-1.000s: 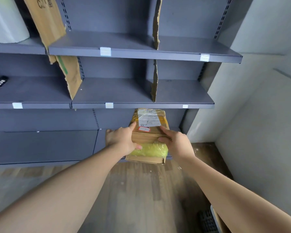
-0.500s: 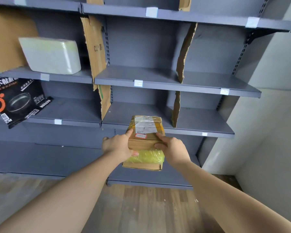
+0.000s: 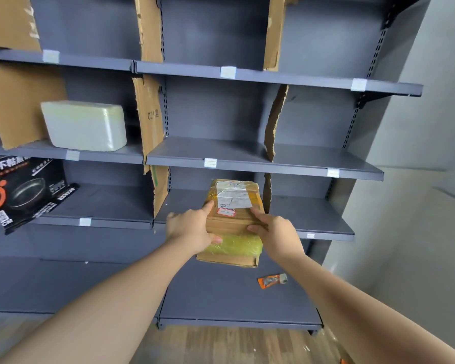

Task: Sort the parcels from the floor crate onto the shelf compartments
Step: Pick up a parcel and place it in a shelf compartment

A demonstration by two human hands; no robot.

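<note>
A taped cardboard parcel is held out in front of the grey shelf unit. It is about level with the lower shelf board, label side up. The left hand is closed on its left long edge and the right hand on its right long edge, with a thumb laid on the top face at each side.

The far end is pointed into the compartment between the left cardboard divider and the right cardboard divider. Whether it already rests on the board cannot be told.

The step in hand is judged to be the placing. The parcel is best kept flat and square to the shelf front. The far edge should be set down on the board first, and the parcel then slid back until its near edge is past the front lip.

The right divider is just beside the parcel's far corner and looks torn and flimsy, so a slight shift to the left is advised before pushing. Both grips should be let go only once the weight is carried by the board. The white tags on the shelf fronts cannot be read.
</note>
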